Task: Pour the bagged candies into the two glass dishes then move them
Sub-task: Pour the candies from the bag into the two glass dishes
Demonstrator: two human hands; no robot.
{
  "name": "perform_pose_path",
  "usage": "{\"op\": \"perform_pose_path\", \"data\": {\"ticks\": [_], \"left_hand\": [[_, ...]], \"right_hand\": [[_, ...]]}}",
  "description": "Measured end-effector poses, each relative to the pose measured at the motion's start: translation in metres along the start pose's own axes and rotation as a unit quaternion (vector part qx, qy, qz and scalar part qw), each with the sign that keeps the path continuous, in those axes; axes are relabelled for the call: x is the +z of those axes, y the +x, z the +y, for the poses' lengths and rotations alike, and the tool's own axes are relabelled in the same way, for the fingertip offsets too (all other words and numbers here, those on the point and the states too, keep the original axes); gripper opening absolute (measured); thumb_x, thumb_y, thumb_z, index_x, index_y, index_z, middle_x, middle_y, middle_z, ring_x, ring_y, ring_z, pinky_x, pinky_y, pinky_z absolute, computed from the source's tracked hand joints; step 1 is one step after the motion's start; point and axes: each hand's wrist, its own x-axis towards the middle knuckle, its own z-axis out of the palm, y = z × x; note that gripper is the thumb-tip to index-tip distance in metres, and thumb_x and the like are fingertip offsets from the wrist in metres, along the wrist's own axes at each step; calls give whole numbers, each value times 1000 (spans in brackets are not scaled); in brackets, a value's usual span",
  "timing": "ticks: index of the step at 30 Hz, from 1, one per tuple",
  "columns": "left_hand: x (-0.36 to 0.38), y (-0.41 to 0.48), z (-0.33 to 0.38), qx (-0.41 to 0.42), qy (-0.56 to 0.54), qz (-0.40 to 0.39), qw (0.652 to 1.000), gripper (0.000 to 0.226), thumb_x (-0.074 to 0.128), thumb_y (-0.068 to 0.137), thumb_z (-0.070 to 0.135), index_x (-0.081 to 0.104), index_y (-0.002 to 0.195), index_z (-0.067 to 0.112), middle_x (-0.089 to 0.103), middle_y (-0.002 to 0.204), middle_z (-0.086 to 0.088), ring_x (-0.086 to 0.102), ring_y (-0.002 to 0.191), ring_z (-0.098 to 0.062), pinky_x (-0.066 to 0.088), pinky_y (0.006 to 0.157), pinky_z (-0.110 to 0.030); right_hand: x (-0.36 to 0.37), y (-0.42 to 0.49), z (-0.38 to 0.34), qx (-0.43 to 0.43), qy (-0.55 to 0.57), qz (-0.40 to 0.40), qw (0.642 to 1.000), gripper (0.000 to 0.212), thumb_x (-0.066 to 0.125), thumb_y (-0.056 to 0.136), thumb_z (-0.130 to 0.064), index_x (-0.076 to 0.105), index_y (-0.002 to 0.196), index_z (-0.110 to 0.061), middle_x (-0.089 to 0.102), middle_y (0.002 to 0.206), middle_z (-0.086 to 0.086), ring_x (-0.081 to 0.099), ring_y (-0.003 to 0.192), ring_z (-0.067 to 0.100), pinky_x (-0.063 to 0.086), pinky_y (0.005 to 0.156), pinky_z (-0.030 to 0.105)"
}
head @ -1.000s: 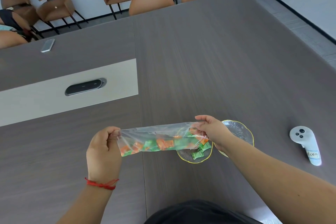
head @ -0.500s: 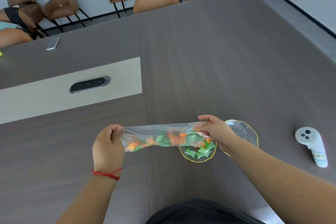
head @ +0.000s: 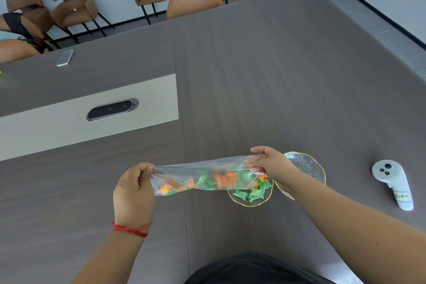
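Clear candy bag [head: 202,175] stretched roughly horizontal above the surface [head: 276,80], long axis left-right, right end tipped slightly down over the near glass dish [head: 250,196]. Left hand [head: 134,193] pinches the bag's left end; right hand [head: 273,163] pinches the right end. Green candies [head: 250,193] already lie in that dish. Second glass dish [head: 306,168] sits just right of it, partly behind the right wrist. White controller [head: 391,183] further right.

Thin glossy clear-plastic bag [head: 198,175], ribbed gold-rimmed glass dishes [head: 306,165], matt wood-grain table [head: 276,87].
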Motion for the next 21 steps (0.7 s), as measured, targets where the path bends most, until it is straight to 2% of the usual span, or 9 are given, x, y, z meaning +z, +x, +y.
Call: {"op": "perform_pose_path", "data": {"ticks": [3, 7, 10, 11, 13, 16, 21], "left_hand": [[2, -7, 9, 19, -18, 1, 1000, 22, 45, 93, 9, 62, 88, 22, 64, 89, 1, 56, 89, -18, 41, 72, -24], [7, -10, 10, 33, -13, -25, 999, 22, 45, 93, 9, 62, 87, 21, 64, 87, 3, 57, 88, -18, 41, 72, -25], [6, -9, 8, 34, -8, -25, 999, 22, 44, 94, 9, 63, 88, 18, 64, 87, 1, 57, 88, -20, 41, 70, -24], [4, -8, 6, 32, -8, -17, 999, 21, 44, 94, 9, 63, 89, 17, 64, 88, 0, 57, 89, -21, 41, 71, -25], [0, -6, 6, 40, -3, 0, 999, 21, 44, 94, 8, 64, 91, 14, 64, 88, -2, 56, 88, -20, 41, 71, -24], [0, -10, 4, 51, 7, 18, 999, 21, 45, 93, 4, 65, 93, 10, 62, 86, -1, 55, 86, -21, 40, 69, -10], [3, -13, 6, 86, 3, 51, 995, 18, 46, 92, 3, 63, 94, 8, 57, 82, 2, 53, 83, -17, 38, 72, -5]], "right_hand": [[-7, -2, 3, 1, -4, -13, 1000, 33, 61, 87, 0, 58, 118, -12, 64, 85, 5, 61, 73, 17, 48, 65, 24], [-11, -5, 3, 9, 0, -3, 1000, 34, 62, 87, 1, 57, 117, -13, 64, 87, 6, 62, 72, 16, 47, 64, 23], [-14, -5, 4, 6, -1, -14, 1000, 32, 60, 88, 0, 58, 116, -15, 70, 105, 18, 67, 87, 25, 48, 69, 26], [-15, -6, 3, 6, -1, -25, 1000, 31, 58, 89, 0, 59, 115, -17, 70, 110, 19, 67, 87, 23, 48, 68, 26], [-15, -7, 0, 6, 6, -43, 999, 29, 57, 90, 0, 61, 112, -19, 72, 104, 12, 64, 75, 11, 48, 64, 22], [-12, -7, -4, 8, -2, -29, 1000, 27, 61, 88, 0, 63, 109, -18, 69, 83, 0, 59, 58, 1, 45, 57, 19], [-4, -4, -5, 16, 15, -19, 1000, 27, 61, 87, 0, 63, 109, -16, 73, 84, -3, 65, 75, 10, 48, 67, 24]]}}
